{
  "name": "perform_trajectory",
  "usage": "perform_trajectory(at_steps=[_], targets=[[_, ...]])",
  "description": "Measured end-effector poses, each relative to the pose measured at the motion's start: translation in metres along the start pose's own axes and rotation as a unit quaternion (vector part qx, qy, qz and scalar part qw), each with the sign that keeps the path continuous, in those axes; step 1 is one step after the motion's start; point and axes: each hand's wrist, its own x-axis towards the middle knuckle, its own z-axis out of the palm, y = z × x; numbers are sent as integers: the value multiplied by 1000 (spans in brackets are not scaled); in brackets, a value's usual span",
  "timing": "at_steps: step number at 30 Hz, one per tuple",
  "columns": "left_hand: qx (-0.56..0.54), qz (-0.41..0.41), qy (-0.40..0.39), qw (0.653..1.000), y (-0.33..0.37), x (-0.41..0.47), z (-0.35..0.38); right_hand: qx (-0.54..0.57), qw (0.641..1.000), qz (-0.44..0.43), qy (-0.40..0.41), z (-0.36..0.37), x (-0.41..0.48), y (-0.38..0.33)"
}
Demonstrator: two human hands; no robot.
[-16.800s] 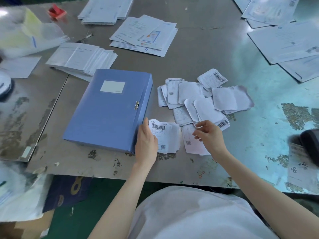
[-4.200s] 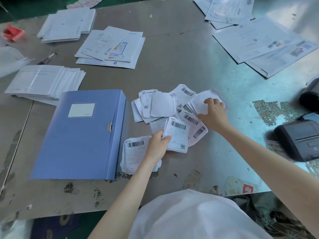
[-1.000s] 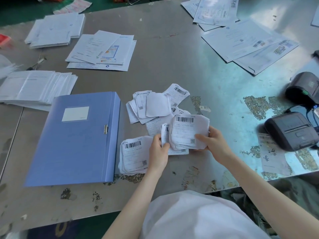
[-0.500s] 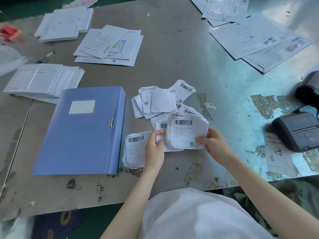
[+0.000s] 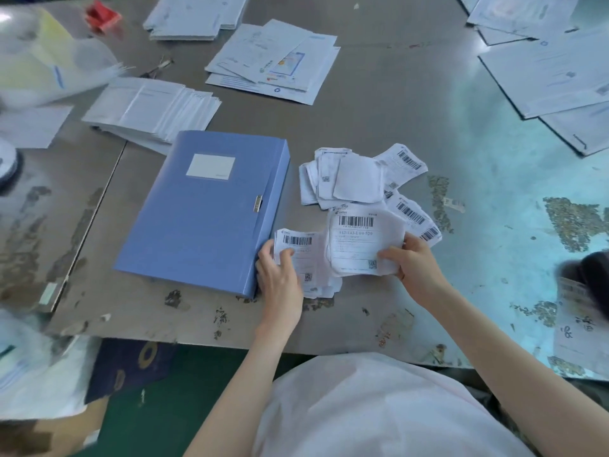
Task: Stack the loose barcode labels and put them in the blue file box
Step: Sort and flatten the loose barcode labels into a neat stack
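Note:
The blue file box [image 5: 204,209] lies closed and flat on the metal table, its clasp facing right. Just right of its near corner is a small stack of barcode labels [image 5: 298,247]; my left hand [image 5: 280,278] rests on it, thumb pressing its left edge. My right hand [image 5: 413,262] grips a bundle of labels [image 5: 361,240] by its right edge, held just above the table and overlapping the stack's right side. Behind them, several loose labels [image 5: 356,179] lie scattered, some face down.
A fanned pile of white sheets [image 5: 151,110] lies behind the box. Printed documents [image 5: 276,61] sit further back and more at the far right [image 5: 553,70]. A dark device [image 5: 593,275] is at the right edge. The table's near edge [image 5: 204,338] runs below my hands.
My left hand has let go of the bundle and moved left onto the stack by the box. My right hand has carried the bundle left toward that stack. The camera has shifted left.

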Motion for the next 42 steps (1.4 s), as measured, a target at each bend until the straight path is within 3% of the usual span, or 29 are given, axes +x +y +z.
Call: perform_trajectory(at_steps=[2,4,6,9,16,24,33,42], targets=[[31,6,6,999,5,1,0,-5,1000,-7,-7,3,-2,-3],[-17,16,20,1000,16,5,-7,-15,1000,-16,-12,5,-4,-5],[-159,-10,-10,987,31,10,-18,-23,999,-25,-18,4,-6,-7],[-337,-46,-114,934,51,15,-34,-22,998,-46,-25,2,-9,-6],[-430,5,-193,882,80,-3,-35,-67,991,-109,45,-14,-24,2],[-427,16,-253,868,76,-15,-22,-131,982,-125,54,-30,-41,13],[-371,-58,-168,911,54,-4,-1,-107,984,-123,77,-24,-35,11],[-416,-141,-69,896,29,9,-18,-68,991,-95,57,-4,-23,-1]])
